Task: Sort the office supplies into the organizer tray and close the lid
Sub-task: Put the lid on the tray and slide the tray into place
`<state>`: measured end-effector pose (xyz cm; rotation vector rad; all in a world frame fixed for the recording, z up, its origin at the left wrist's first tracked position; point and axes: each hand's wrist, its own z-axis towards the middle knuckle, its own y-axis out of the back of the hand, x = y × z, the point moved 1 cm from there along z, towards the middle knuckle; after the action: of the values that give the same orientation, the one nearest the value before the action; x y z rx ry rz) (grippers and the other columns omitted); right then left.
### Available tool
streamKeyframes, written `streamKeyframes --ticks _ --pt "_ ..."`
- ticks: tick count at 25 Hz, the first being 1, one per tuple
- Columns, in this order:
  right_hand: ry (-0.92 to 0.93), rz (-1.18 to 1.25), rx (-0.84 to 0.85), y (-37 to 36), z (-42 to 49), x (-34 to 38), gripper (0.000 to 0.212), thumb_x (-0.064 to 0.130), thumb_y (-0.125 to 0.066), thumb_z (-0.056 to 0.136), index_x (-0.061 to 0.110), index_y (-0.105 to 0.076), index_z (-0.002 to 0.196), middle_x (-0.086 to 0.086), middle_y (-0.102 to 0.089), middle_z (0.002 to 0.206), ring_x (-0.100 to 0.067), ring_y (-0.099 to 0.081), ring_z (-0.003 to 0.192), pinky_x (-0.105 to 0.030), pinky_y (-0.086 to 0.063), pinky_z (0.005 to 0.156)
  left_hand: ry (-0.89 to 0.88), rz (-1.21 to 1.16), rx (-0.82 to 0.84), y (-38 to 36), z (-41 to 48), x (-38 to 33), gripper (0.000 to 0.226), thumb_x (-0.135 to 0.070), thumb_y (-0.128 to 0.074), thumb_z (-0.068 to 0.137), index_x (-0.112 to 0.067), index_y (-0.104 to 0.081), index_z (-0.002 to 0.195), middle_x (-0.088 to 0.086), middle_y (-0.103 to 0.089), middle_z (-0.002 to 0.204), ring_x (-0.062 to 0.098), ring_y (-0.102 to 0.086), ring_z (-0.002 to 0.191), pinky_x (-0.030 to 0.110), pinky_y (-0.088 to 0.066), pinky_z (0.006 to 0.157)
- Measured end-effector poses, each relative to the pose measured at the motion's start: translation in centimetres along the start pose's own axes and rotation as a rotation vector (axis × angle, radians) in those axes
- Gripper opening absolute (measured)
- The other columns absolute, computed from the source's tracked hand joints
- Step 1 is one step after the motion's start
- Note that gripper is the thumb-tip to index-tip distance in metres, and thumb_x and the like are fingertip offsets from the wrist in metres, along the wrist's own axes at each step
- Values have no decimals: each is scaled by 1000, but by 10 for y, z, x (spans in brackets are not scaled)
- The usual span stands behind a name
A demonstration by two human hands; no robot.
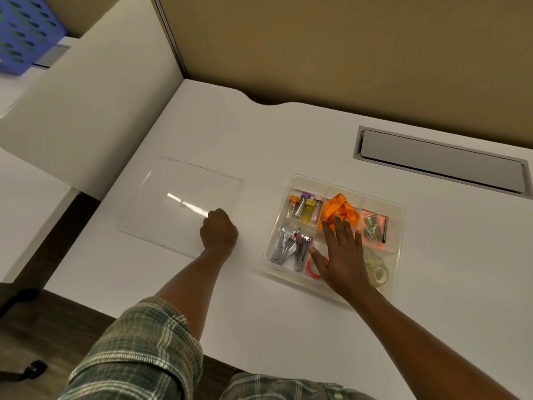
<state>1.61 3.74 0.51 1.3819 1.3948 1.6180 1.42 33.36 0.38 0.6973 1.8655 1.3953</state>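
Note:
A clear organizer tray [399, 226] sits on the white desk, right of centre. Its compartments hold small capped bottles [305, 207], an orange ribbon [339, 207], staplers [290, 248], coloured paper clips [372, 226], a red tape ring [311, 268] and clear tape rolls [379, 269]. My right hand [341, 255] lies flat over the tray's middle with straight, spread fingers. The clear lid [173, 203] lies flat on the desk to the left. My left hand [219, 232] is curled at the lid's near right corner; whether it grips the edge is hidden.
A grey cable hatch [441, 166] is set into the desk at the back right. A tan partition wall [346, 47] runs behind the desk. A white panel [86, 111] stands to the left, with a blue perforated bin [23, 30] beyond it.

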Motion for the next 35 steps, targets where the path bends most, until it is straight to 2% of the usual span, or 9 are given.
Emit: streamKeyframes --ticks 7,10,15,19,23,28,31,33,35 --pt "-6 129 -68 22 14 11 69 51 -50 98 13 -34 154 -12 -25 164 -30 -16 154 -51 -19 124 -226 -158 -253 50 3 -87 15 -2 -51 77 -1 -52 91 17 -57 86 35 -57 68 32 -35 52" --pt "-14 226 -121 39 20 16 65 45 -58 97 12 -40 150 -11 -34 161 -29 -26 151 -45 -25 122 -363 -209 -336 73 0 -118 9 -1 -52 83 -3 -54 91 14 -57 82 29 -56 64 28 -31 52" --pt "-115 513 -185 73 36 7 63 42 -58 97 18 -36 152 -6 -37 158 -23 -33 147 -41 -32 119 -590 -383 -426 110 -28 -168 15 -14 -64 86 -6 -56 96 11 -61 90 23 -63 78 29 -56 63" --pt "-293 706 -253 106 55 -14 68 54 -49 98 21 -31 154 -6 -36 159 -25 -39 144 -50 -38 115 -721 -565 -544 138 -57 -203 14 -13 -62 78 -8 -50 82 6 -49 78 17 -44 69 22 -36 52" --pt "-452 801 -344 133 68 -54 74 62 -42 97 20 -25 156 -10 -34 160 -28 -37 145 -52 -33 117 -688 -863 -455 156 -76 -218 15 -15 -60 81 -8 -46 81 4 -48 69 19 -46 59 31 -42 50" --pt "-671 940 -446 150 64 -102 77 72 -37 93 26 -28 154 -8 -43 155 -30 -43 140 -48 -36 115 -618 -1174 -166 154 -82 -223 8 -11 -52 87 -8 -48 93 15 -65 73 26 -65 61 31 -51 50" --pt "-721 1030 -473 149 50 -121 63 67 -39 95 22 -48 139 -10 -68 124 -25 -66 108 -49 -51 101 -513 -1218 -17 135 -76 -217 23 -7 -46 90 -16 -52 111 10 -70 71 22 -64 57 29 -51 49" --pt "-740 1066 -507 143 39 -127 45 58 -44 98 20 -55 121 -7 -73 99 -18 -70 81 -47 -58 88 -474 -1137 -14 118 -72 -211 31 -8 -45 92 -20 -52 120 11 -68 70 19 -62 55 27 -51 50" --pt "-775 1072 -515 132 28 -128 32 50 -50 98 21 -55 111 -4 -72 88 -16 -68 71 -45 -57 82 -435 -995 -79 98 -66 -203 32 -9 -48 93 -20 -54 122 11 -62 68 17 -58 57 29 -52 54"
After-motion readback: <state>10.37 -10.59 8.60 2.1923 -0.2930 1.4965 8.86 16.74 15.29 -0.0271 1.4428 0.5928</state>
